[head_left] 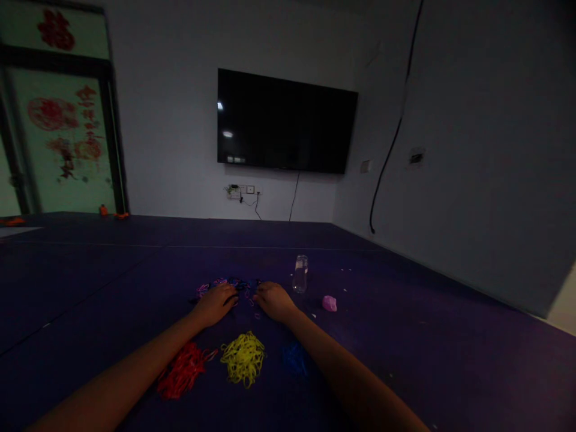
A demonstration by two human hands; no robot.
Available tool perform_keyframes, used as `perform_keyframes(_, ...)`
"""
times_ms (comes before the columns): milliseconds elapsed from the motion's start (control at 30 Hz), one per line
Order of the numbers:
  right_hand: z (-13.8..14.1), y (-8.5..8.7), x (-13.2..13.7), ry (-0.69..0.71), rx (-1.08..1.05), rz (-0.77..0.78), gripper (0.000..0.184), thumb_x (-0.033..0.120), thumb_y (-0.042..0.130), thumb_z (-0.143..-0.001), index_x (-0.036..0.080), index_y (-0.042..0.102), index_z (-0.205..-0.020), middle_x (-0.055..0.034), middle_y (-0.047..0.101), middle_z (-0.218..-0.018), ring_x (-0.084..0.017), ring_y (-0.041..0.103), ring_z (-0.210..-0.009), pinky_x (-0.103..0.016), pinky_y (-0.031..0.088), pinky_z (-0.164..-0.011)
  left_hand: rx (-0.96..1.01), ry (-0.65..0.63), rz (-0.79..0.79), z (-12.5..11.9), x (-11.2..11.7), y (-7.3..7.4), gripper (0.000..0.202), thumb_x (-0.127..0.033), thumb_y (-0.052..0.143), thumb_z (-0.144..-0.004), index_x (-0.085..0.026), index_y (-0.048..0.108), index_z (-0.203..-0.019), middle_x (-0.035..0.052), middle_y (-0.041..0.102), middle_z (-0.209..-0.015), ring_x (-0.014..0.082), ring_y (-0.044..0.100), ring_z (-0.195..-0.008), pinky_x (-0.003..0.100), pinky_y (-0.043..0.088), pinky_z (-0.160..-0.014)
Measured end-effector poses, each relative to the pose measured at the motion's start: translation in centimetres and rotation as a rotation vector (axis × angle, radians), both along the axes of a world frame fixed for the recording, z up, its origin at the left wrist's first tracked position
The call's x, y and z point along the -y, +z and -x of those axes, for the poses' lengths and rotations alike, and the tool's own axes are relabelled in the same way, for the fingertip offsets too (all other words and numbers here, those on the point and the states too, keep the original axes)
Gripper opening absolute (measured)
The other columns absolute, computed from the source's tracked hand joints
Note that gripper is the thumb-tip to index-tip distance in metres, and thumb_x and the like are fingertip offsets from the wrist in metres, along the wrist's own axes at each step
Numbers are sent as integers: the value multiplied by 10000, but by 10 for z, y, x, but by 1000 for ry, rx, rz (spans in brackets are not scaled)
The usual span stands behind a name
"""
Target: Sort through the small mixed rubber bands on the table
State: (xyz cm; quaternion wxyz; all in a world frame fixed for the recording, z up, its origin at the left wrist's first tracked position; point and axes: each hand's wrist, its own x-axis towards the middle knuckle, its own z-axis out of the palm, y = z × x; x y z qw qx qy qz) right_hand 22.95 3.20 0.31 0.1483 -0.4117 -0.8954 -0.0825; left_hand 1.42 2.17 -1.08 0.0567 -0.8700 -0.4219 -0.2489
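Observation:
Both my arms reach forward over a dark purple mat (405, 336). My left hand (216, 303) and my right hand (273, 300) rest with curled fingers on a mixed heap of coloured loops (234, 284), mostly pink and dark ones. What the fingers pinch is too small and dim to name. Nearer to me lie three sorted piles between my forearms: a red pile (183, 371), a yellow pile (243, 357) and a blue pile (294, 359).
A small clear bottle (300, 273) stands just right of my right hand, with a pink lump (329, 303) beside it. A black TV (283, 122) hangs on the far wall. A glass door with red decorations (63, 138) is at the left.

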Motion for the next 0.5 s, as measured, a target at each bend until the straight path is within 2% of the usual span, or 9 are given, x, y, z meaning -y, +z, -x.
perform_keyframes(500, 1, 5, 4, -34, 39, -11, 360, 294, 361, -914, 128, 681, -919, -105, 652, -973, -189, 561, -968, -266, 367, -871, -5, 48, -1, -2, 2, 3, 258, -267, 406, -883, -166, 620, -984, 86, 650, -1009, 209, 559, -1002, 348, 409, -904)
